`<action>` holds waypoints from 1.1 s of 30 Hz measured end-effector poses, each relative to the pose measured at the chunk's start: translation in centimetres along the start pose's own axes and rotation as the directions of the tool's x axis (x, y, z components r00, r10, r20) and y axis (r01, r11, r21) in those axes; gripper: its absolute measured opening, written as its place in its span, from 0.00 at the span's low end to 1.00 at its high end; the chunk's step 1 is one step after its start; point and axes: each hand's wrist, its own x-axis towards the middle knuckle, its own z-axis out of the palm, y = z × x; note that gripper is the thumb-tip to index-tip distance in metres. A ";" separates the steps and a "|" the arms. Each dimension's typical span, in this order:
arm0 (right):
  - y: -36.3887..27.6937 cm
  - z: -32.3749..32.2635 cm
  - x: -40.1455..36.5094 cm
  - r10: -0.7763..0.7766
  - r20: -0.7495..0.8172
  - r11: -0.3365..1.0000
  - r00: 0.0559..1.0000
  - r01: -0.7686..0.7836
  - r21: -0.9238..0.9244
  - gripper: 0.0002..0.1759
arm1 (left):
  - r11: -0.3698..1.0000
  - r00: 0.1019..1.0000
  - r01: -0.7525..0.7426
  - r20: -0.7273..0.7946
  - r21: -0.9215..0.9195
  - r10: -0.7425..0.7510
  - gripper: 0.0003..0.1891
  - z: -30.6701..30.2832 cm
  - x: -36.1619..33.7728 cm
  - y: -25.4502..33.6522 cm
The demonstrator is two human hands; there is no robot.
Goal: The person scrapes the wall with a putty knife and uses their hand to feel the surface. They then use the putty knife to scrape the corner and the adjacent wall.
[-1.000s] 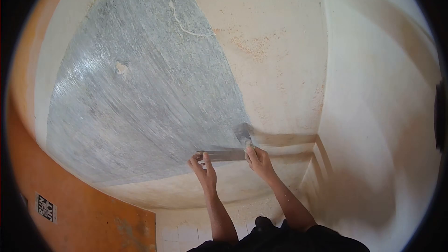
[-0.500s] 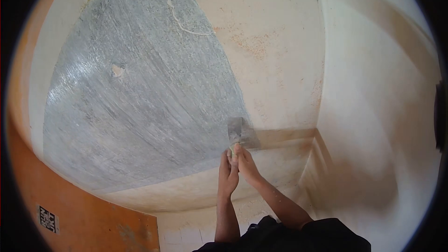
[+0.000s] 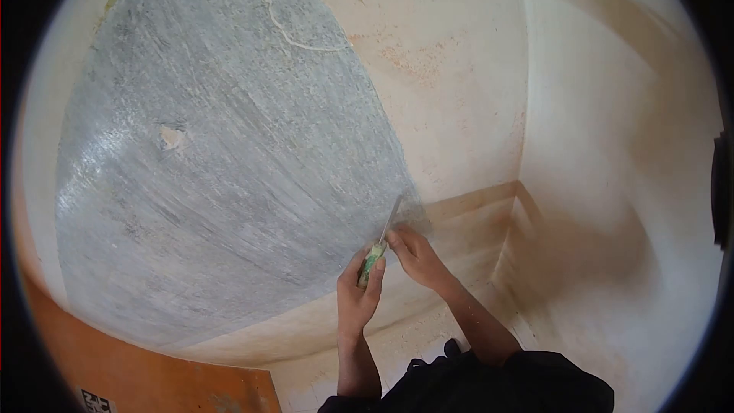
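Note:
My left hand (image 3: 361,291) is wrapped round the green and white handle of a scraper (image 3: 371,261). The scraper's metal blade points up and is seen nearly edge-on, close to the wall. My right hand (image 3: 417,258) is just right of the blade's base, with its thumb and fingers pinched together at the metal; whether it grips the blade is too small to tell. Both hands are near the lower right corner of the grey patch (image 3: 229,153) on the wall.
Cream wall (image 3: 451,69) borders the grey patch and meets another pale wall (image 3: 596,130) at a corner on the right. An orange surface (image 3: 153,371) with a black and white sticker (image 3: 97,402) lies at the lower left. Small debris shows below the wall.
The scraper has turned from showing its broad face to nearly edge-on. My left hand has shifted left and down, and my right hand has come off the handle. The view has shifted slightly.

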 end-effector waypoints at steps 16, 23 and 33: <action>1.5 -13.3 3.8 -0.363 -0.628 0.895 0.688 0.069 -0.442 0.15 | 0.986 0.986 0.007 -0.165 0.167 0.021 0.19 2.3 0.5 10.1; 2.3 -15.3 6.2 -0.535 -0.574 0.804 0.620 0.164 -0.572 0.08 | 0.982 0.982 0.030 -0.190 0.188 0.007 0.21 1.1 1.1 13.1; 4.0 -16.3 6.0 -0.457 -0.532 0.857 0.712 0.193 -0.478 0.08 | 0.985 0.980 0.050 -0.196 0.164 -0.017 0.21 1.2 0.8 14.2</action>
